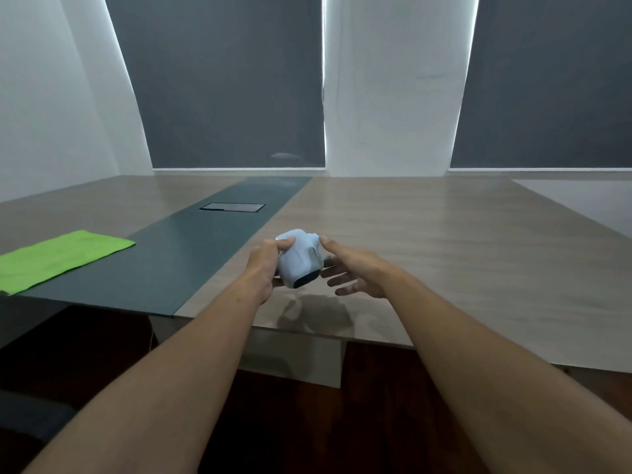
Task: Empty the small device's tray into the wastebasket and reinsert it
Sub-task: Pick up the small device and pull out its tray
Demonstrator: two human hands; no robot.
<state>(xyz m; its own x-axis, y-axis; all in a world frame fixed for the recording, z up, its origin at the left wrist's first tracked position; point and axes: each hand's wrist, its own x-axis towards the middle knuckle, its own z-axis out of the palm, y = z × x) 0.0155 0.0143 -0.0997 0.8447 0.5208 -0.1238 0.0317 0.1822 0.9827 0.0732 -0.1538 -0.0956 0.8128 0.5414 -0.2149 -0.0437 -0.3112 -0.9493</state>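
Note:
A small pale blue device (298, 257) with a dark panel at its lower end is held just above the wooden table (444, 241), near the front edge. My left hand (263, 265) grips its left side, thumb on top. My right hand (352, 268) is beside its right side with the fingers spread; the thumb touches the device's top right corner. The tray cannot be told apart from the body. No wastebasket is in view.
A green cloth (58, 258) lies at the left on the table's dark centre strip (191, 254). A closed cable hatch (232, 207) sits further back in that strip. A dark chair edge (30, 415) shows at bottom left, above dark floor.

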